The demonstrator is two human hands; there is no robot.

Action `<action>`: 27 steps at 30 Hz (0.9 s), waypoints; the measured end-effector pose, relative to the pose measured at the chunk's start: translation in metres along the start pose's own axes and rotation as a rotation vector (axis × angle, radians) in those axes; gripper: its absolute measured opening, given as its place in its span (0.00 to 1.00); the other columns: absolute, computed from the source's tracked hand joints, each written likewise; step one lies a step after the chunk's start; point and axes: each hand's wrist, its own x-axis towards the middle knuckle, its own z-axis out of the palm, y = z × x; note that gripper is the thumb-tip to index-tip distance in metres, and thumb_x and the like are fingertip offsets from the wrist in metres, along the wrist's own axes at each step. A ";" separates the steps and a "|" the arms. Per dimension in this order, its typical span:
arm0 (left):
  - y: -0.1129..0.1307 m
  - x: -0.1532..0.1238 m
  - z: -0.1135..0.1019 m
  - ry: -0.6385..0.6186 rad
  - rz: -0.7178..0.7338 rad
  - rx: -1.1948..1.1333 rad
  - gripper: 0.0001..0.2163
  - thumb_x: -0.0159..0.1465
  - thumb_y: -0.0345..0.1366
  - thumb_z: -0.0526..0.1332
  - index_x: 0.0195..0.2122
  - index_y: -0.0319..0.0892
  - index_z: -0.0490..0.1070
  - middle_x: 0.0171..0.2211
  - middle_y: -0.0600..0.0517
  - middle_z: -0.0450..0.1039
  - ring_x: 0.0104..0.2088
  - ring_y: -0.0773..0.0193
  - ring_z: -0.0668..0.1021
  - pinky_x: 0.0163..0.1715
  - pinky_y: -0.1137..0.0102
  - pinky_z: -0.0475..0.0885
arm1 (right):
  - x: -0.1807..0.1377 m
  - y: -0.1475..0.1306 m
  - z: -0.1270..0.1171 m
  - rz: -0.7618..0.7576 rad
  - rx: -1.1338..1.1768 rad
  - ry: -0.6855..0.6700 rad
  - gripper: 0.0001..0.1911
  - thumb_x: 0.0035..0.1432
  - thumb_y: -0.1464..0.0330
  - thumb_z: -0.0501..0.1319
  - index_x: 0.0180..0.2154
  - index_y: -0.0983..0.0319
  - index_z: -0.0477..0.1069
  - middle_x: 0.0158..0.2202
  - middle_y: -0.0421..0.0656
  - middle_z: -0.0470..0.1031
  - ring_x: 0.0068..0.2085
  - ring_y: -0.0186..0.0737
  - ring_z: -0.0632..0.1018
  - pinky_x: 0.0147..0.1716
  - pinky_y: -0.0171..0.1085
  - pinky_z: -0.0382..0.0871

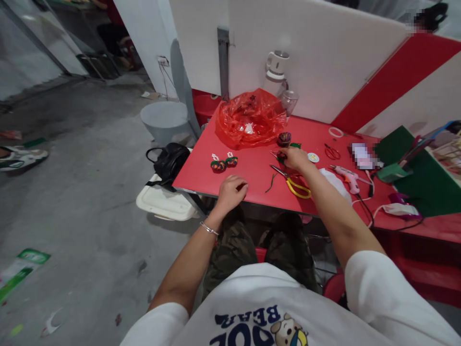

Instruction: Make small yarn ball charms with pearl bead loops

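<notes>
My left hand (232, 193) hovers at the table's front edge, loosely curled, with a gap between thumb and fingers and nothing visible in it. Beyond it sit two small dark-green and multicoloured knitted pieces (218, 166) with white bead loops. My right hand (294, 158) is closed at the fingertips over something small and dark reddish; a thin silvery tip shows to its left, but its kind is unclear. Just behind that hand is a ball of dark multicoloured yarn (284, 139). Nearer me lie yellow-handled scissors (298, 188), with a green strand (271, 183) to their left.
An open red plastic bag (234, 129) holds white pieces at the back. Red-handled scissors (332, 152), a pink glue gun (348, 178) with cables and a phone (362, 155) lie to the right. A grey bin (163, 117) and black bag (171, 163) stand left of the table.
</notes>
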 end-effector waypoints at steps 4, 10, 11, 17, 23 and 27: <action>0.000 0.002 0.002 0.017 -0.007 -0.013 0.09 0.64 0.35 0.60 0.29 0.44 0.78 0.33 0.47 0.82 0.38 0.56 0.80 0.46 0.60 0.74 | -0.002 0.014 0.014 -0.008 0.104 0.058 0.25 0.59 0.73 0.62 0.58 0.56 0.78 0.59 0.54 0.77 0.58 0.59 0.78 0.58 0.52 0.70; -0.001 0.011 0.007 0.073 -0.193 -0.086 0.08 0.60 0.39 0.63 0.27 0.46 0.79 0.31 0.50 0.82 0.36 0.57 0.81 0.44 0.62 0.74 | -0.002 0.038 0.018 -0.037 0.479 0.124 0.20 0.56 0.67 0.62 0.50 0.61 0.79 0.46 0.47 0.82 0.49 0.48 0.80 0.52 0.46 0.76; 0.001 0.014 0.010 0.097 -0.248 -0.117 0.07 0.59 0.39 0.63 0.27 0.45 0.79 0.32 0.51 0.82 0.36 0.58 0.81 0.43 0.63 0.74 | -0.003 0.043 0.017 -0.025 0.568 0.109 0.18 0.56 0.65 0.62 0.47 0.61 0.79 0.41 0.46 0.82 0.44 0.46 0.81 0.47 0.44 0.78; 0.036 0.046 0.051 0.113 -0.569 -0.633 0.03 0.59 0.34 0.66 0.29 0.41 0.78 0.27 0.51 0.78 0.26 0.65 0.78 0.32 0.68 0.76 | -0.014 0.064 0.016 0.083 1.061 0.032 0.21 0.50 0.63 0.64 0.48 0.57 0.75 0.31 0.37 0.78 0.30 0.35 0.80 0.30 0.33 0.76; 0.085 0.099 0.101 -0.054 -0.767 -0.910 0.10 0.61 0.32 0.72 0.42 0.40 0.75 0.27 0.52 0.75 0.22 0.69 0.76 0.24 0.73 0.73 | -0.027 0.066 0.020 0.192 1.540 -0.042 0.24 0.40 0.71 0.70 0.45 0.57 0.77 0.32 0.36 0.83 0.31 0.34 0.83 0.29 0.30 0.78; 0.093 0.123 0.120 -0.108 -0.741 -0.977 0.17 0.60 0.33 0.74 0.49 0.39 0.75 0.30 0.50 0.77 0.27 0.68 0.79 0.25 0.76 0.72 | -0.033 0.063 0.024 0.171 1.587 -0.054 0.23 0.38 0.71 0.73 0.41 0.56 0.79 0.33 0.36 0.84 0.29 0.33 0.82 0.26 0.29 0.76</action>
